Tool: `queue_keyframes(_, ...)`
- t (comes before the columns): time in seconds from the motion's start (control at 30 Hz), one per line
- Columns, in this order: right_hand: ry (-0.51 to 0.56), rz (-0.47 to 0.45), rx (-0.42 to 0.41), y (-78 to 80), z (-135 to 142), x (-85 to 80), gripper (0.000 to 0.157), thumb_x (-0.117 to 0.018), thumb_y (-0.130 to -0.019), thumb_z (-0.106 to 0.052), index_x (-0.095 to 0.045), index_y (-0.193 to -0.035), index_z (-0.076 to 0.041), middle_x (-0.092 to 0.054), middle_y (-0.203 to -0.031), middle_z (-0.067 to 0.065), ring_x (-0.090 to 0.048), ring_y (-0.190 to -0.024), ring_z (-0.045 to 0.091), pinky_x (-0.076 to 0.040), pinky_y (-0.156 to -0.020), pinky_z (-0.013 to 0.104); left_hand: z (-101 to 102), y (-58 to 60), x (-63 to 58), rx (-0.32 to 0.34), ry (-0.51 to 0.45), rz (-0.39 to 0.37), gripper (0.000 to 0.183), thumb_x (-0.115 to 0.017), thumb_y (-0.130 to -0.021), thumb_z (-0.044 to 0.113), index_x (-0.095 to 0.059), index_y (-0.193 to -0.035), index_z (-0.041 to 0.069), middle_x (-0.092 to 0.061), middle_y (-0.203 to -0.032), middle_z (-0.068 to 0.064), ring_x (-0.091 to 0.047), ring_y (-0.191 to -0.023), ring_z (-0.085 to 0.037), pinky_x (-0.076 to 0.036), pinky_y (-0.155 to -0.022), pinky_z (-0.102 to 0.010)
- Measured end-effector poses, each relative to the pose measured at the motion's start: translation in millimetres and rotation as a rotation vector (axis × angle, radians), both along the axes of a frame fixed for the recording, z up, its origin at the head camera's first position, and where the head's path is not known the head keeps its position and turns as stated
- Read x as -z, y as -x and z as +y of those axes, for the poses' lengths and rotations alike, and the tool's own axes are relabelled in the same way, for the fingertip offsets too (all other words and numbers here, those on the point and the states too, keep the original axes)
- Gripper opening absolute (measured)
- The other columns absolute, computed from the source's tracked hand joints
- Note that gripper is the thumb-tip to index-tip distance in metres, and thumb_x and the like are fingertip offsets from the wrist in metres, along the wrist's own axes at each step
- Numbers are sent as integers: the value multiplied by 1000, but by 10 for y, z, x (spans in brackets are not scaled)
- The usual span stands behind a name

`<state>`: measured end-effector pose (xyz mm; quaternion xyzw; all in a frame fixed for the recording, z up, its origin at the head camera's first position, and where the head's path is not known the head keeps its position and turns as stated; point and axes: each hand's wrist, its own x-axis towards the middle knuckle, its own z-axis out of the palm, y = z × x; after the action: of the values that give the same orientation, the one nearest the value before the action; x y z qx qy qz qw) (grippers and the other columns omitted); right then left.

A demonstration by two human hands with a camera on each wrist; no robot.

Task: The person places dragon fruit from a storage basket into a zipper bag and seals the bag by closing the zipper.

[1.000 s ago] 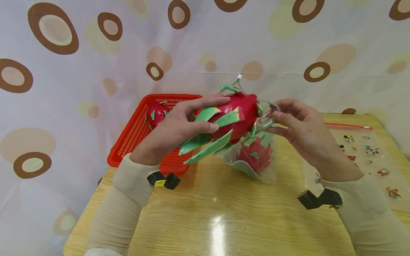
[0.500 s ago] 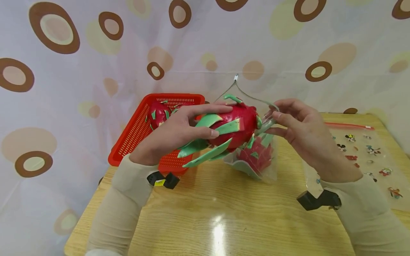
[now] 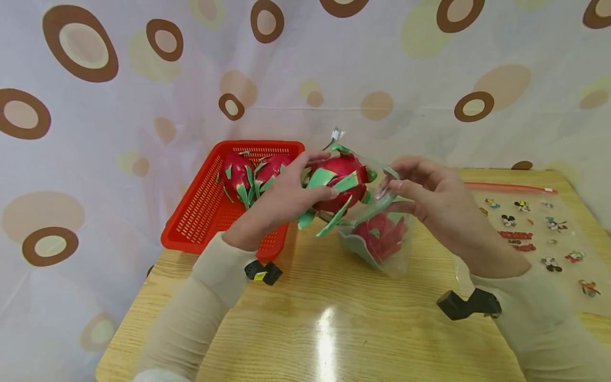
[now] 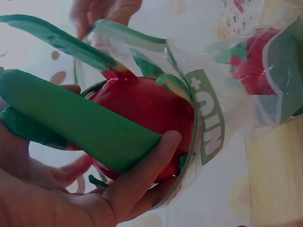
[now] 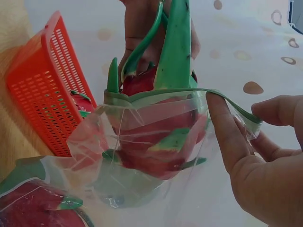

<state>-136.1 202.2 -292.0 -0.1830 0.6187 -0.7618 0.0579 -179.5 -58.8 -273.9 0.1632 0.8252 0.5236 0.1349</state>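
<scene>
My left hand [image 3: 286, 196] grips a red dragon fruit [image 3: 346, 167] with green scales by its leafy end, thumb on one side. The fruit's other end sits inside the mouth of a clear zip bag [image 5: 137, 187], whose green-edged opening rings it. My right hand [image 3: 441, 207] pinches the bag's rim at the right, drawing the mouth wide. Deeper in the same bag, a second dragon fruit [image 3: 382, 236] lies low near the tabletop. In the left wrist view, pale lettering [image 4: 208, 116] shows on the bag's side.
A red plastic basket [image 3: 186, 215] stands at the back left with two dragon fruits [image 3: 237, 172] in it. On the right of the wooden table [image 3: 286, 329] lies a flat zip bag with cartoon prints [image 3: 563, 254]. A patterned cloth [image 3: 296, 63] hangs behind.
My left hand has moved right and away with the dragon fruit, from before the bag's mouth into it. The bag's slider corner has shifted left and down. My right hand keeps its pinch, slightly further left.
</scene>
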Motion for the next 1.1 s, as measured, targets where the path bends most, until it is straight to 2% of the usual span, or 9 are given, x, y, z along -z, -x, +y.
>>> queue_keyframes(0.27,-32,-5,5,8,-47,8,19,-56,-100,-8,-56,-117,-1,-60,-108,6,-64,-96,15,-60,-83,30,64,64,138,-56,5,-63,89,-72,-86,32,-16,-155,30,-35,-152,-5,-38,-136,-24,-48,-104,-46)
queue_keyframes(0.43,-35,-16,31,15,-48,9,21,-58,-99,-10,-56,-118,0,-59,-108,7,-63,-95,16,-60,-80,30,44,107,227,-24,-87,-252,67,-54,-100,39,-23,-155,17,-42,-147,-7,-54,-126,-27,-53,-99,-44)
queue_keyframes(0.53,9,-23,18,28,-30,26,20,-57,-99,-7,-56,-118,0,-60,-107,7,-64,-95,16,-60,-79,31,29,128,293,-32,-189,-347,51,-43,-106,31,-33,-151,9,-47,-142,-9,-60,-119,-29,-57,-92,-41)
queue_keyframes(0.6,42,-32,23,39,-15,34,21,-57,-99,-6,-56,-119,1,-59,-107,7,-64,-94,15,-60,-79,31,30,148,338,-34,-210,-347,43,-43,-106,19,-40,-147,4,-52,-138,-12,-62,-116,-28,-57,-91,-40)
queue_keyframes(0.7,82,-51,36,55,-1,37,23,-58,-98,-5,-56,-120,2,-58,-108,8,-64,-94,15,-60,-79,32,45,171,399,-13,-182,-297,40,-46,-103,5,-46,-143,-1,-56,-133,-15,-63,-113,-28,-57,-90,-39)
queue_keyframes(0.8,89,-63,48,71,-2,34,24,-59,-98,-6,-55,-120,3,-57,-109,8,-63,-94,15,-60,-80,32,59,186,461,29,-86,-222,40,-50,-100,-1,-49,-139,-1,-57,-129,-17,-65,-107,-28,-59,-87,-39)
queue_keyframes(0.9,84,-65,53,84,-10,27,24,-60,-98,-7,-56,-119,3,-57,-109,8,-64,-94,15,-60,-80,33,63,191,507,56,80,-91,41,-51,-98,-3,-50,-138,5,-56,-128,-19,-64,-104,-29,-60,-82,-38)
queue_keyframes(1.03,76,-49,73,93,-16,17,22,-60,-98,-8,-58,-117,3,-58,-108,9,-66,-92,15,-60,-81,35,54,174,544,47,338,112,42,-54,-95,0,-50,-135,14,-50,-129,-19,-52,-115,-28,-53,-89,-37)
queue_keyframes(1.1,81,-39,74,94,-14,16,23,-60,-98,-8,-57,-117,4,-58,-107,9,-67,-90,15,-59,-82,37,47,155,564,55,416,161,40,-55,-97,2,-48,-134,14,-53,-124,-17,-52,-112,-27,-50,-86,-35)
